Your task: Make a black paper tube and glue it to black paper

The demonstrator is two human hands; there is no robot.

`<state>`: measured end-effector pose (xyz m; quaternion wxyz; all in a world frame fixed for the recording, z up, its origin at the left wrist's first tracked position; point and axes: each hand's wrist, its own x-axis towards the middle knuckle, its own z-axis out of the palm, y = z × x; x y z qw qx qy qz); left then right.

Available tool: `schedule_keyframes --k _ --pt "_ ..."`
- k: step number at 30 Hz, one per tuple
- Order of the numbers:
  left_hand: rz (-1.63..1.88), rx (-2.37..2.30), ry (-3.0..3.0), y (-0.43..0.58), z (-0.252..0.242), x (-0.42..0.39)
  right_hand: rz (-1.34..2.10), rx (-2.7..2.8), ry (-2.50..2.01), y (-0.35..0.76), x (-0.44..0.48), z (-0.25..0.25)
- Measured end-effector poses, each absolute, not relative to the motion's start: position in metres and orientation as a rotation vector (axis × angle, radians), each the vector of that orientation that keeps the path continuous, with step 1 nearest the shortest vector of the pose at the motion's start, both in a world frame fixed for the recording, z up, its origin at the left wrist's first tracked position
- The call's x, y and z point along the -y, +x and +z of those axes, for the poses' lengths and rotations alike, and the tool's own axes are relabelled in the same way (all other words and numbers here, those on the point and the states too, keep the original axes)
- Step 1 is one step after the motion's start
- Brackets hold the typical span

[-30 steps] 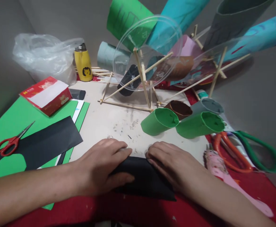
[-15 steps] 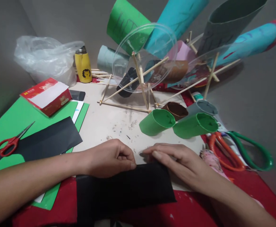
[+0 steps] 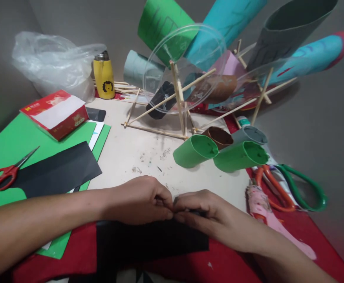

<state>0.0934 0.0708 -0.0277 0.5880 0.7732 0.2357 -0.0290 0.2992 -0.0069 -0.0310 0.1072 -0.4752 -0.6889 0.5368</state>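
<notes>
left hand (image 3: 145, 198) and right hand (image 3: 209, 214) pinch a black sheet (image 3: 151, 241) by its far edge.

Bare all the way here: the left forearm (image 3: 54, 216) long and smooth, slimming down into a bare left hand (image 3: 139, 200); across from it, the right forearm (image 3: 280, 251), just as uncovered, tapering into a bare, slender-fingered right hand (image 3: 216, 218).

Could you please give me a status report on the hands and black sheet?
Left hand, right hand: both pinching, fingertips close together. Black sheet: held at far edge. Green tubes: beyond, clear of hands.
</notes>
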Motion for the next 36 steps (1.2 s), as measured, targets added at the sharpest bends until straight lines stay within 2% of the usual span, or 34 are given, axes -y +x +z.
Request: schedule_keyframes --k 10,14,25,36 --pt "0.096 -0.375 1.970 0.090 -0.037 -0.069 1.310 2.174 -1.250 0.297 0.012 -0.027" --pt "-0.017 -0.487 1.897 0.086 -0.030 -0.076 1.284 2.107 -1.357 0.301 0.011 -0.025" --pt "-0.035 -0.513 1.841 0.070 -0.029 -0.101 1.174 1.986 -1.564 0.317 0.011 -0.013" --pt "0.362 -0.595 1.669 0.053 -0.028 -0.137 1.001 1.754 -1.700 0.332 0.012 -0.003"
